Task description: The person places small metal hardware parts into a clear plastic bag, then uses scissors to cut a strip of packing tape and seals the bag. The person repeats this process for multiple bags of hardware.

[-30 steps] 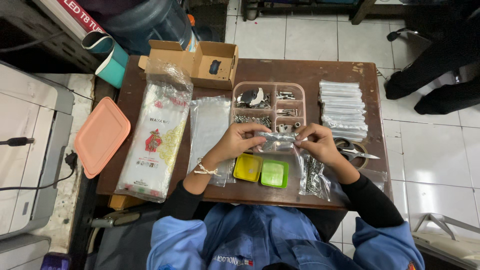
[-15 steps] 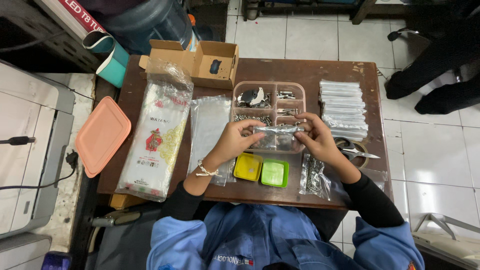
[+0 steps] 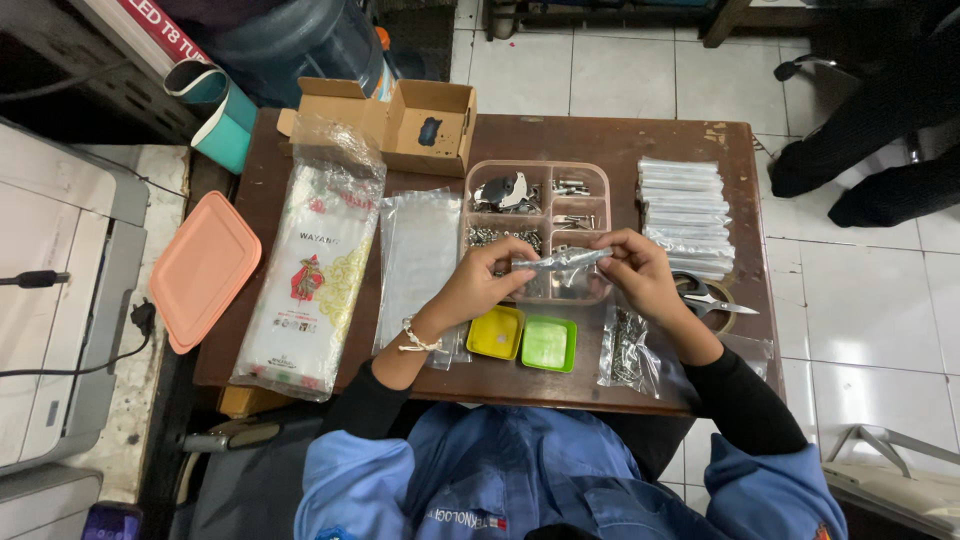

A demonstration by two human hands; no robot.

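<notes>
Both hands are up over the middle of the brown table (image 3: 620, 140), forearms angling in from the lower edge. The left hand (image 3: 478, 280) pinches one end of a small clear packet (image 3: 560, 261), fingers curled tight, a bracelet at the wrist. The right hand (image 3: 640, 272) grips the other end, thumb and fingertips closed on it. The packet is stretched between them, tilted slightly, hovering just above the clear compartment tray (image 3: 537, 212) of metal parts. Below the hands sit a yellow dish (image 3: 496, 334) and a green dish (image 3: 549, 345), side by side. A bag of screws (image 3: 625, 350) lies near the right forearm, scissors (image 3: 715, 298) just beyond the right hand.
</notes>
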